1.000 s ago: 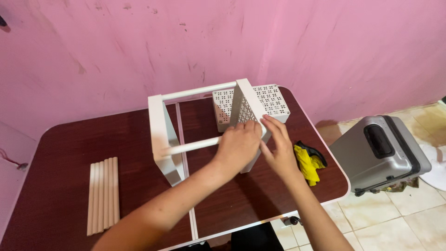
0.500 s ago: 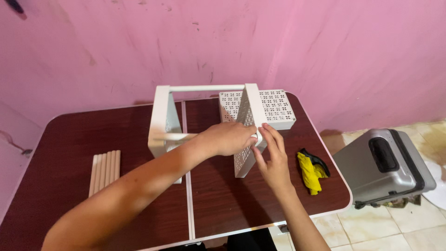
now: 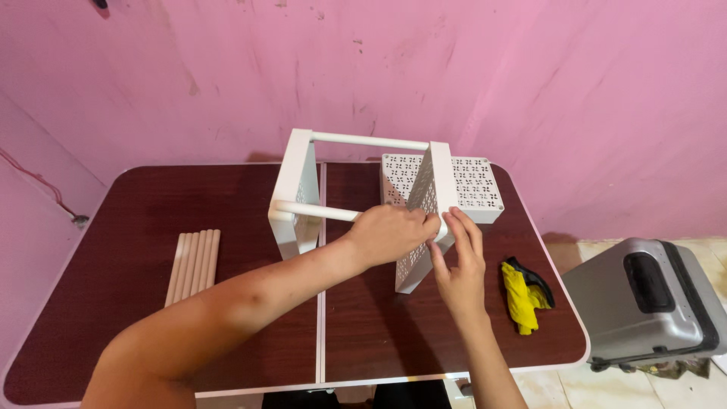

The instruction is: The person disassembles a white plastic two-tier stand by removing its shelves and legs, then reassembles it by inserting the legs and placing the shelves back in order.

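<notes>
A white shelf frame stands on the dark red table (image 3: 151, 220): two upright perforated panels joined by round white tubes. The left panel (image 3: 295, 189) and the right panel (image 3: 424, 220) face each other. My left hand (image 3: 390, 233) is closed around the near tube (image 3: 314, 211) where it meets the right panel. Just right of it, my right hand (image 3: 458, 257) has its fingers pressed against the near edge of the right panel. A far tube (image 3: 371, 141) links the panels' tops.
Another perforated white panel (image 3: 477, 185) lies flat behind the right panel. Several pale wooden rods (image 3: 194, 263) lie side by side at the table's left. A yellow and black cloth (image 3: 525, 295) lies at the right edge. A grey suitcase (image 3: 651, 303) stands on the floor.
The view has shifted so the table sits more centred. My left hand stays on the near tube and my right hand has slid a little lower on the right panel's edge.
</notes>
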